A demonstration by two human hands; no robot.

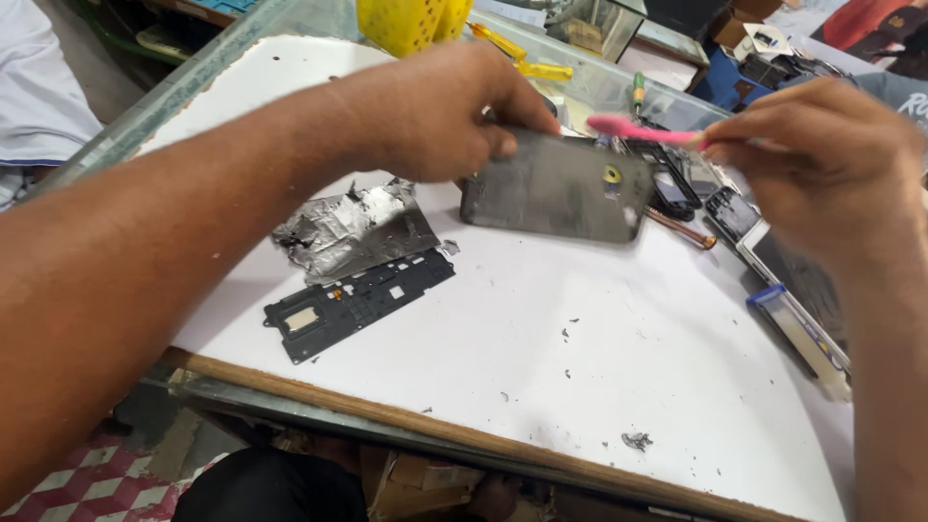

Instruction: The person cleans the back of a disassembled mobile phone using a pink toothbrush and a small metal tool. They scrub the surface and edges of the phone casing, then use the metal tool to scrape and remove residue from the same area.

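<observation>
phone body [556, 188], grey and opened, sits tilted near the middle of the white work board [541, 358], its left end lifted off the surface. left hand [435, 111] clamps that left end, thumb on the near face and fingers curled over the far edge. right hand [822, 159] pinches a pink brush [643, 130] by its handle, fingers closed on it; the brush head hangs just over the far right corner of the phone body. contact with the surface cannot be told because of blur.

done, judging by what lies around: a crumpled silver foil sheet [353, 227] lies left of the phone body, peeled and flat on the board. a black inner frame plate [358, 302] lies just near of the foil, touching its edge, apart from the phone body. small dark flakes [636, 441] are scattered over the near part of the board, which suggests scraping or brushing of residue.

left, as a judgement: the grey face shows streaks, so cleaning looks unfinished. the plate and any cover are not refitted.

surroundings: other dark phone parts [677, 184] lie far right of the phone body. a small clear bottle with a blue cap [797, 338] lies at the right edge. a thin brown-handled tool [681, 230] lies just right of the phone body. a yellow basket [406, 21] stands at the far edge.
</observation>
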